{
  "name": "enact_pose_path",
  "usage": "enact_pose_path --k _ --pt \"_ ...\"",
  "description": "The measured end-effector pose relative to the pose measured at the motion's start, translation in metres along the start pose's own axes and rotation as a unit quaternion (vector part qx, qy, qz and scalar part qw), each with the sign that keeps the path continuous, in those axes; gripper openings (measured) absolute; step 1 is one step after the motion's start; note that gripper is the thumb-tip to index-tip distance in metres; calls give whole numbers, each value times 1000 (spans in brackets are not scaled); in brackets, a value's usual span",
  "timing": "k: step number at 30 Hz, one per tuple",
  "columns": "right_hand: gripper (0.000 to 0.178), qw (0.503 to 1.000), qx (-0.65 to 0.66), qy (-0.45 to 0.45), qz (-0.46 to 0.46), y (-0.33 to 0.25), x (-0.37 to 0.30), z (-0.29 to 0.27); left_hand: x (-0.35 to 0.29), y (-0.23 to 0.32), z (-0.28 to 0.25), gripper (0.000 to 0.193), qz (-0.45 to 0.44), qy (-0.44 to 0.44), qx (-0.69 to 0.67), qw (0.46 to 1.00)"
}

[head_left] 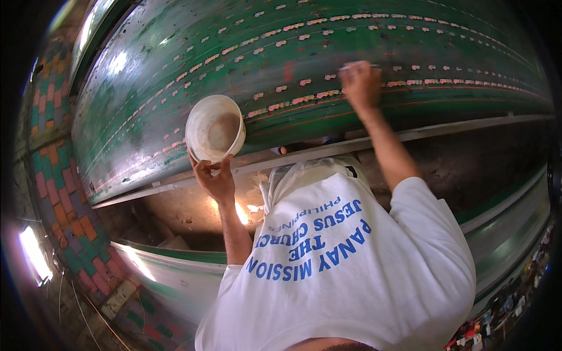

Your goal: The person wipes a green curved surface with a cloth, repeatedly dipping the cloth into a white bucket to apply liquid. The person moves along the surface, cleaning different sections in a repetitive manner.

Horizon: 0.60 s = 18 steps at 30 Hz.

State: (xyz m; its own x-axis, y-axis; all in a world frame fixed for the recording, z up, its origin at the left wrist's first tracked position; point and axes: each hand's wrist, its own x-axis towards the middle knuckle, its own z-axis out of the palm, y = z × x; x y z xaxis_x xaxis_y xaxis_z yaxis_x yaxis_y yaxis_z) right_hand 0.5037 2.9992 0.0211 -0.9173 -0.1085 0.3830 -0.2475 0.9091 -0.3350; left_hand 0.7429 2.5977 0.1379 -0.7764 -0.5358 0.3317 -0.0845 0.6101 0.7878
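My left hand (215, 180) grips a round white plastic tub (202, 131) by its near side, fingers under and against the wall. The tub is tilted over the near edge of a long green table (304, 126), its mouth turned up toward me. Out to the right, my right hand (360, 85) is down at the table top, over a row of small pink-and-white patches (328, 93). Its fingers are curled together and slightly blurred; something pale shows at their tips, too small to name.
More rows of small pale patches (293, 26) run along the green top. A light rail (456, 126) edges its near side. Behind me stands another green-edged table (175, 292). Coloured paving bricks (64, 205) cover the floor at left; a colourful heap (503, 319) lies at lower right.
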Motion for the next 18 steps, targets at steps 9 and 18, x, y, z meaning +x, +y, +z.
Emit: enact_pose_path --k 9,18 --pt "23 946 150 -152 -243 -188 -44 33 31 30 13 57 -110 -23 153 982" --pt "22 993 57 -36 -100 52 -18 -36 59 14 3 56 -137 -8 119 983"
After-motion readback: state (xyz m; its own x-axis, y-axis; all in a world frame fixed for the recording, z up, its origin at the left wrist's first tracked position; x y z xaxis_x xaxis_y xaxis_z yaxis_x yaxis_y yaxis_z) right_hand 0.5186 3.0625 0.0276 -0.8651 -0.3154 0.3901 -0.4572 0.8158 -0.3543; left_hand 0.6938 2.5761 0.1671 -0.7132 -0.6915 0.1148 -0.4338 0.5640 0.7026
